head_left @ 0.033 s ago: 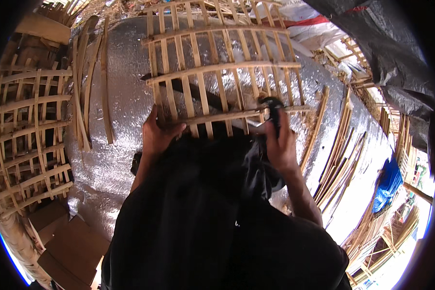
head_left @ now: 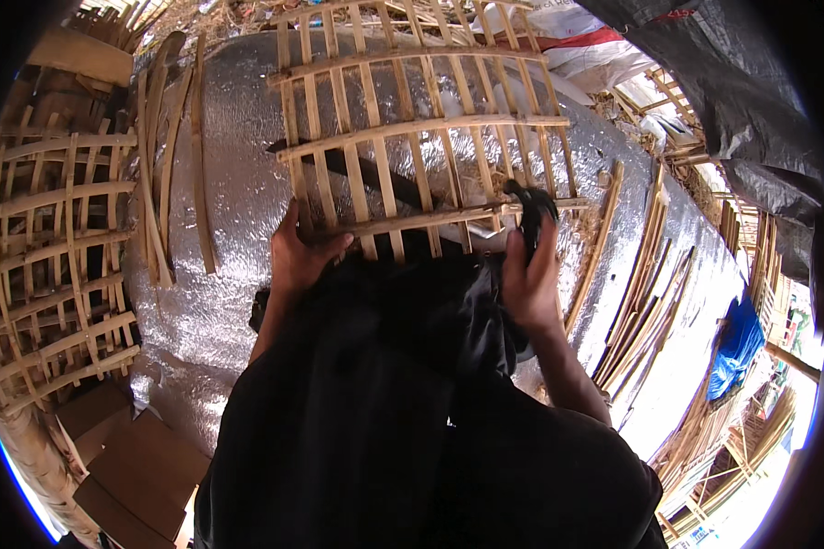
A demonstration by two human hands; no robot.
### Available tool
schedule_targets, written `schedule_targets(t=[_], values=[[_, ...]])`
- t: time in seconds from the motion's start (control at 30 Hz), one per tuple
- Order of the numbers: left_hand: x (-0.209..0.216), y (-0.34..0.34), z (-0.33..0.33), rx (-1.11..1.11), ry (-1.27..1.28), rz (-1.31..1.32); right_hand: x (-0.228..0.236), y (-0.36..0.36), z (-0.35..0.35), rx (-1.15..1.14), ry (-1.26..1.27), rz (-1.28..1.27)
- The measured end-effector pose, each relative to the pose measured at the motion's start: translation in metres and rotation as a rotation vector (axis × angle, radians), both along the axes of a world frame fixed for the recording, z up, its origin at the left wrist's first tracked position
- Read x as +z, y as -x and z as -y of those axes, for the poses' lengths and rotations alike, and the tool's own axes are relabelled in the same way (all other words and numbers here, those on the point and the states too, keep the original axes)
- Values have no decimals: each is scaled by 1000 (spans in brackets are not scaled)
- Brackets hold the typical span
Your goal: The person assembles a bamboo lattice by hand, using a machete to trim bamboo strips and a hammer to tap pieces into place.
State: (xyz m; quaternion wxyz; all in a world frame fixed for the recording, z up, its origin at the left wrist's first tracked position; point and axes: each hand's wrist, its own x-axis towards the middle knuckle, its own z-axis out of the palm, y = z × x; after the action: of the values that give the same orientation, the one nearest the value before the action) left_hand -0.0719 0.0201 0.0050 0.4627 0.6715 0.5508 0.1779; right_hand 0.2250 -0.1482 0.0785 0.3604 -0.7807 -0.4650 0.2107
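A bamboo lattice (head_left: 421, 129) of crossed slats lies in front of me on a silver foil sheet (head_left: 238, 119). My left hand (head_left: 300, 254) grips the near left corner of the lattice, its thumb along the nearest crosspiece. At the near right corner, my right hand (head_left: 533, 279) is closed around a black hand tool (head_left: 533, 207) with a curved end; its exact kind is unclear. That tool is beside the end of the nearest crosspiece. A dark flat strip (head_left: 395, 186) shows slantwise beneath the lattice. Black clothing covers the part nearest me.
More bamboo lattices (head_left: 59, 229) are stacked at the left, with loose strips (head_left: 168, 156) beside them. Several thin strips (head_left: 645, 302) lie on the foil at right. Cardboard (head_left: 142, 476) sits lower left. A blue plastic sheet (head_left: 734, 348) and black tarpaulin (head_left: 751, 119) are at the right.
My right hand and the black tool have shifted slightly to the right, with the tool turned a little. My left hand and the lattice stay in place.
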Motion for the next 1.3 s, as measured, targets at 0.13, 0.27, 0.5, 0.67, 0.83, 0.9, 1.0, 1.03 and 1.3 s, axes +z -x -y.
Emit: schedule_targets(t=[0.13,0.27,0.5,0.67,0.83,0.9,1.0,1.03,1.3], values=[[-4,2,1,10,-91,45,-20,13,8,270,409,184],[-9,6,4,2,8,38,1,24,4,6,-264,77],[-9,7,2,-2,-119,-14,-29,16,0,408,-99,861],[0,-1,-1,61,177,198,-12,20,-1,62,-116,52],[7,-6,0,5,-57,51,-50,14,27,135,-126,157],[11,-12,6,61,45,119,-41,14,30,-32,116,-131],[14,-25,17,61,-73,50,-52,11,37,-97,95,-109],[14,-28,14,57,-74,51,-53,10,36,-101,93,-108],[11,-42,22,34,14,4,-34,9,18,-44,79,40]])
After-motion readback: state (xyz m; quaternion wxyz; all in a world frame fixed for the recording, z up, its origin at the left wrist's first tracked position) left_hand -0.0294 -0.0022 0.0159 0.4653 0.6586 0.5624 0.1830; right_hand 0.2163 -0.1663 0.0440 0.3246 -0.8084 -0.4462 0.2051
